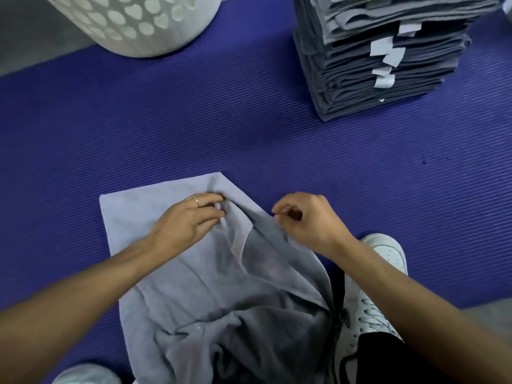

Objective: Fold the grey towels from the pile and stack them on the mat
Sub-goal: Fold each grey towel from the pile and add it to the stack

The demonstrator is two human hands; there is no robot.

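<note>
We are working a grey towel (177, 273) that is lying partly spread on the purple mat (194, 128), its far left portion flat and its near portion bunching into folds toward our legs. Our left hand (188, 220) is resting on the towel's far area, fingers curled and pinching a raised ridge of cloth just inside the towel's far corner. Our right hand (307, 220) is sitting at the towel's right edge, thumb and forefinger closing on the hem there, the other fingers curled under; the edge is running diagonally from that pinch up to the far corner and down toward our white shoe (371, 289), which is lying just right of the towel.

Beyond the towel's far edge, a broad stretch of bare mat is lying open. Far right of the towel, well apart, the stack of folded towels (388, 59) is standing on the mat. Far left of the towel, a white perforated laundry basket (138, 20) is sitting at the mat's border.
</note>
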